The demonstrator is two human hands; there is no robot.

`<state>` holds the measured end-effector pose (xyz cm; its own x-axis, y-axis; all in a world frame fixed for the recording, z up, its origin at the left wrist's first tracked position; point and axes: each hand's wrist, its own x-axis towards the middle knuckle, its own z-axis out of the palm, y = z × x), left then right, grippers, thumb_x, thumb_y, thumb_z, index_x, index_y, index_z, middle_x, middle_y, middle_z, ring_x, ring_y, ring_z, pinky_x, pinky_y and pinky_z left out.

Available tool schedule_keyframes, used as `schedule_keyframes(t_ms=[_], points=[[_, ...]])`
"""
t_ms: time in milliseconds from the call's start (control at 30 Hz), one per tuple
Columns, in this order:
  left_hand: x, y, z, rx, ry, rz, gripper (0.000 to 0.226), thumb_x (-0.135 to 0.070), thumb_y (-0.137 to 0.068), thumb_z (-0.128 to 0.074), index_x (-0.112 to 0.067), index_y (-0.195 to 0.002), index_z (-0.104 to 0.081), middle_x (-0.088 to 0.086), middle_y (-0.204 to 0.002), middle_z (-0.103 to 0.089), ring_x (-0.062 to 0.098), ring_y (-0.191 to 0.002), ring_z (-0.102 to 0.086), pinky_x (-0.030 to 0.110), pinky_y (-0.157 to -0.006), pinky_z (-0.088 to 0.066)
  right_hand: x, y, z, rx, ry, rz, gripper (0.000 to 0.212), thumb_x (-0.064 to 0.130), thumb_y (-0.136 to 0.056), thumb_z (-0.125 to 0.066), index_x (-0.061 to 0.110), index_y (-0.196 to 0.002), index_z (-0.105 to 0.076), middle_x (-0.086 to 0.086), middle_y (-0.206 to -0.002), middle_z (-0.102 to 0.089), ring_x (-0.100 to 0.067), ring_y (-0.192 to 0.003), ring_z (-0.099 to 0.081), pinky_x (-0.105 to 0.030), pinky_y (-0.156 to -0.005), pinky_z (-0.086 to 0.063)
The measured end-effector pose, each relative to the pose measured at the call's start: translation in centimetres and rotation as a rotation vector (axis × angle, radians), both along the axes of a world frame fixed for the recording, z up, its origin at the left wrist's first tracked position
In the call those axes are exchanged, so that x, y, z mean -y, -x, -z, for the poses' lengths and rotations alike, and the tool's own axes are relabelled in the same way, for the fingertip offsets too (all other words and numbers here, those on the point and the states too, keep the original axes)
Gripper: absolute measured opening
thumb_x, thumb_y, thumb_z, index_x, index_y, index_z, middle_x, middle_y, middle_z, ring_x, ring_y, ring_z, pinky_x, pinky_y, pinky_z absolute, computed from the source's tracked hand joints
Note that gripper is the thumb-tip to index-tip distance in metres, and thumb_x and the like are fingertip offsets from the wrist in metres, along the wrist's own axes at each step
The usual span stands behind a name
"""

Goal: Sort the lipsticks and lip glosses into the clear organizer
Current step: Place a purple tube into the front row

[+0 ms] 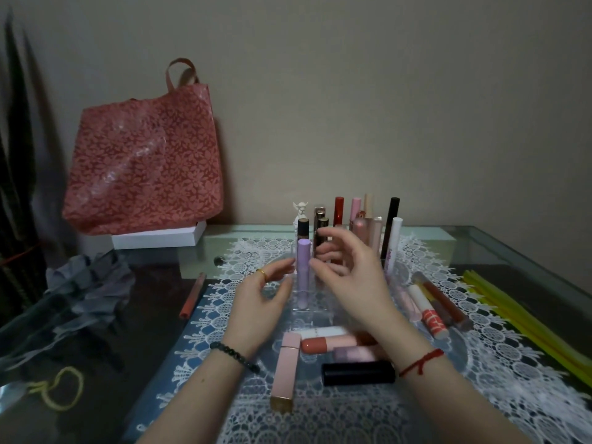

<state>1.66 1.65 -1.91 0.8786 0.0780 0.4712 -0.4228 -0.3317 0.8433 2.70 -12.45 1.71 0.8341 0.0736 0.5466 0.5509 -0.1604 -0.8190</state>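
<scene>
Two hands meet mid-frame, but far L first: a yellow string loop (61, 387) lies on the glass table (150, 331), w/ crumpled grey cloth (86, 283) behind it. A red floral bag (144, 165) leans on the wall, standing on a white box (160, 239). An orange pencil (192, 294) lies just L of the lace mat (352, 424). The L hand (259, 302), w/ gold ring & dark bead bracelet, hovers w/ fingers loosely curved & spread, holding nothing, its fingertips just beside the lilac tube (303, 270). That tube stands upright in a front slot of the clear organizer (315, 311), which sits mid-mat. The R hand (349, 277), red thread on the wrist, is just R of the tube, fingers relaxed & part-curled, nothing held. Too blurred to tell if either hand actually touches the tube. Behind the hands more tubes stand upright in the organizer's back rows, incl. a red tube (338, 211), a tall black tube (391, 219) & a white tube (394, 240) furthest R. In front of the organizer, loose on the mat: a pink square tube (286, 370) w/ gold end toward the camera, a coral capsule tube (326, 342), and a black lipstick (358, 373) lying crosswise by the R wrist. Further R a cluster of glosses (431, 312) lies on the mat near the organizer's R side. Yellow strips (528, 318) run along the table's R edge.
</scene>
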Motion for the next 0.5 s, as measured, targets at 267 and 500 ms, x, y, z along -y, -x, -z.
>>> schedule_keyframes(t_ms=[267, 500], points=[[-0.1, -0.1, 0.4, -0.033, -0.063, -0.018, 0.034, -0.017, -0.085, -0.057, -0.042, -0.109, -0.053, -0.023, -0.115, -0.055, -0.009, -0.105, -0.049, 0.011, -0.083, -0.038, 5.0, 0.6, -3.0, 0.122, -0.067, 0.109, 0.029, 0.004, -0.078, -0.065, 0.026, -0.096, -0.06, 0.004, -0.086, -0.064, 0.005, -0.075, -0.06, -0.003, -0.063, -0.046], [0.1, -0.1, 0.6, -0.097, -0.083, 0.02, 0.035, -0.017, -0.084, -0.057, -0.038, -0.111, -0.052, -0.017, -0.116, -0.056, 0.002, -0.108, -0.051, 0.019, -0.083, -0.042, 13.7, -1.6, -0.5, 0.051, 0.151, 0.444, 0.024, 0.007, -0.079, -0.066, 0.019, -0.099, -0.06, -0.002, -0.083, -0.064, -0.009, -0.075, -0.058, -0.006, -0.06, -0.043]])
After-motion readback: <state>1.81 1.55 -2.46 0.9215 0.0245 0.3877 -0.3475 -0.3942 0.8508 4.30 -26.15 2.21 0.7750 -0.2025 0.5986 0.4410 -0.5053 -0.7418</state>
